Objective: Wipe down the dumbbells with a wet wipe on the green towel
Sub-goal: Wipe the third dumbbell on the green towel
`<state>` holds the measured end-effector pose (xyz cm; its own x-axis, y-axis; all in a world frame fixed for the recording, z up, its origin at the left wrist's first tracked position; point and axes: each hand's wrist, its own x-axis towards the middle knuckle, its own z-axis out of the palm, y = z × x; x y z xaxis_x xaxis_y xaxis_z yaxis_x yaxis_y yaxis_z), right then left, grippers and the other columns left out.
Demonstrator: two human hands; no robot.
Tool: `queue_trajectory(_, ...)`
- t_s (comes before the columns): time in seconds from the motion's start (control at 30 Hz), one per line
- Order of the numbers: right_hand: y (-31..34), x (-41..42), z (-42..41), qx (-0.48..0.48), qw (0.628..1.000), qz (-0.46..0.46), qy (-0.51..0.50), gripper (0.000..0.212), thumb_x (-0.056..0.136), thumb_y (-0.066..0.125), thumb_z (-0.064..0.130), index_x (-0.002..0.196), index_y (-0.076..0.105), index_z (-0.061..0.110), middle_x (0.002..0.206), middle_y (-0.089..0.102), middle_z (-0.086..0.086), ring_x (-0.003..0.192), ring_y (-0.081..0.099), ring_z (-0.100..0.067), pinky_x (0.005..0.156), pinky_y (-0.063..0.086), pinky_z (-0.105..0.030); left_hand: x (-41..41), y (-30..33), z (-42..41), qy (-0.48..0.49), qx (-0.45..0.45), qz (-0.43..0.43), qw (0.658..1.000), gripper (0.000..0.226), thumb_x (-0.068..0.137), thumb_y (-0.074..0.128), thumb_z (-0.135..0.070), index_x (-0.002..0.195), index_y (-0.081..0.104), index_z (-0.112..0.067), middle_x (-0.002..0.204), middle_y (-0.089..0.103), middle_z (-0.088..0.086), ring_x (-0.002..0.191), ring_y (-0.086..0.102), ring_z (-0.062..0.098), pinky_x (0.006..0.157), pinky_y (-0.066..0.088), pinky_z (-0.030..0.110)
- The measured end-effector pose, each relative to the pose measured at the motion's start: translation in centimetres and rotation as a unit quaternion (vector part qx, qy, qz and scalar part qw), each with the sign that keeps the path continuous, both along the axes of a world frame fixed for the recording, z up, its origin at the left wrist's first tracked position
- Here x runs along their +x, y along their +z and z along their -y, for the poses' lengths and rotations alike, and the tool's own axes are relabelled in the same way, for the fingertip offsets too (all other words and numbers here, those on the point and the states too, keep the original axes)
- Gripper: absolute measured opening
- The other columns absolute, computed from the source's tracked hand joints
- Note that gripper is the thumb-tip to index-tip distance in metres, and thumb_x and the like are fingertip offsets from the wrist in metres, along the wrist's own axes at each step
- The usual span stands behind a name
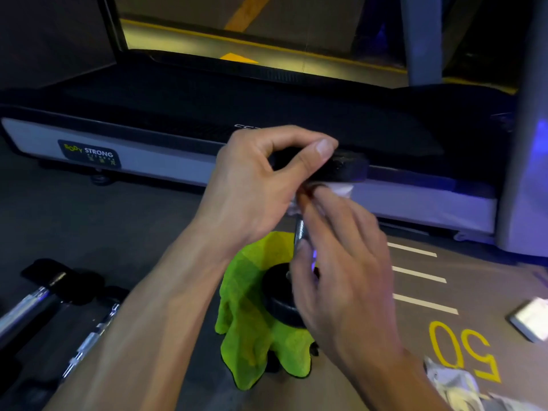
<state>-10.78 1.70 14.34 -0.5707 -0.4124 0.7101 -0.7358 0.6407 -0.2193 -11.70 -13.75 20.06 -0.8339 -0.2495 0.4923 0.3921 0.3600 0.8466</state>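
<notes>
Head view showed a dumbbell (299, 232) standing on end at frame centre, its lower plate on the green towel (249, 315). The left hand (252, 188) curled thumb and fingers round the black upper plate. The right hand (341, 256) pressed a white wet wipe (341, 189) under that plate with its fingertips, though whether the fingers pinched the wipe could not be told. Balanced upright on soft, bunched cloth, the dumbbell could tip if the left hand loosened, and a wet plate might slip.
</notes>
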Motion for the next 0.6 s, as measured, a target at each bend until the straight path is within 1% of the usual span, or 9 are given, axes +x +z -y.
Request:
queue_trajectory(0.07, 0.0, -0.7, -1.0, -0.013, 1.0, 0.013, -0.019, 0.049, 0.091, 0.06, 0.012, 0.139, 0.059, 0.002, 0.144, 0.057, -0.009, 0.128, 0.053, -0.03, 0.112, 0.043, -0.042, 0.1, -0.1, 0.5, 0.01, 0.004, 0.0, 1.0, 0.01, 0.098, 0.072, -0.029, 0.102, 0.081, -0.029, 0.1, 0.08, -0.018, 0.103, 0.072, -0.003, 0.098, 0.055, 0.025)
queue_trajectory(0.13, 0.4, -1.2, -1.3, -0.015, 1.0, 0.015, -0.006, 0.047, 0.092, 0.061, 0.012, 0.138, 0.06, 0.0, 0.141, 0.058, -0.011, 0.127, 0.053, -0.029, 0.111, 0.043, -0.043, 0.2, 0.0, 0.7, 0.01, 0.001, 0.002, 1.0, 0.01, 0.098, 0.072, -0.03, 0.102, 0.081, -0.03, 0.101, 0.08, -0.018, 0.104, 0.072, -0.002, 0.1, 0.054, 0.028)
queue_trajectory(0.23, 0.7, -1.2, -0.3, 0.001, 0.999, 0.005, 0.041, 0.04, 0.094, 0.061, 0.011, 0.133, 0.064, 0.001, 0.134, 0.06, -0.01, 0.126, 0.054, -0.029, 0.108, 0.044, -0.041, 0.0, 0.1, 0.5, 0.005, -0.012, 0.006, 1.0, 0.01, 0.098, 0.071, -0.03, 0.103, 0.081, -0.029, 0.101, 0.08, -0.018, 0.105, 0.072, -0.002, 0.1, 0.054, 0.027)
queue_trajectory(0.37, 0.7, -1.5, 0.2, 0.043, 0.999, 0.0, 0.003, 0.036, 0.091, 0.061, 0.015, 0.125, 0.065, 0.006, 0.134, 0.057, -0.008, 0.121, 0.053, -0.029, 0.101, 0.047, -0.042, -0.4, 0.1, 0.6, 0.008, -0.009, 0.01, 1.0, 0.012, 0.099, 0.071, -0.03, 0.104, 0.081, -0.026, 0.101, 0.08, -0.016, 0.103, 0.072, -0.001, 0.098, 0.055, 0.028)
queue_trajectory(0.43, 0.3, -1.4, -0.3, 0.052, 0.999, 0.013, -0.001, 0.041, 0.089, 0.061, 0.015, 0.13, 0.064, 0.008, 0.13, 0.057, -0.007, 0.117, 0.053, -0.028, 0.097, 0.047, -0.041, -0.5, 0.1, 0.6, 0.007, -0.011, 0.014, 1.0, 0.013, 0.099, 0.071, -0.03, 0.104, 0.081, -0.025, 0.101, 0.08, -0.016, 0.104, 0.072, -0.002, 0.098, 0.055, 0.027)
queue_trajectory(0.53, -0.3, -0.3, -1.4, 0.074, 0.997, 0.034, 0.011, 0.05, 0.087, 0.061, 0.015, 0.137, 0.062, 0.011, 0.121, 0.059, -0.005, 0.11, 0.054, -0.028, 0.094, 0.048, -0.04, -0.6, 0.1, 0.6, 0.007, -0.019, 0.009, 1.0, 0.013, 0.1, 0.069, -0.029, 0.104, 0.081, -0.026, 0.101, 0.08, -0.017, 0.103, 0.071, -0.005, 0.097, 0.053, 0.021)
queue_trajectory(0.6, 0.1, -0.3, -1.5, 0.079, 0.996, 0.027, 0.012, 0.048, 0.088, 0.061, 0.015, 0.135, 0.063, 0.011, 0.12, 0.059, -0.005, 0.11, 0.054, -0.029, 0.093, 0.048, -0.041, -0.6, 0.2, 0.5, 0.007, -0.018, 0.01, 1.0, 0.013, 0.1, 0.069, -0.03, 0.104, 0.081, -0.026, 0.101, 0.08, -0.017, 0.104, 0.071, -0.005, 0.098, 0.051, 0.02)
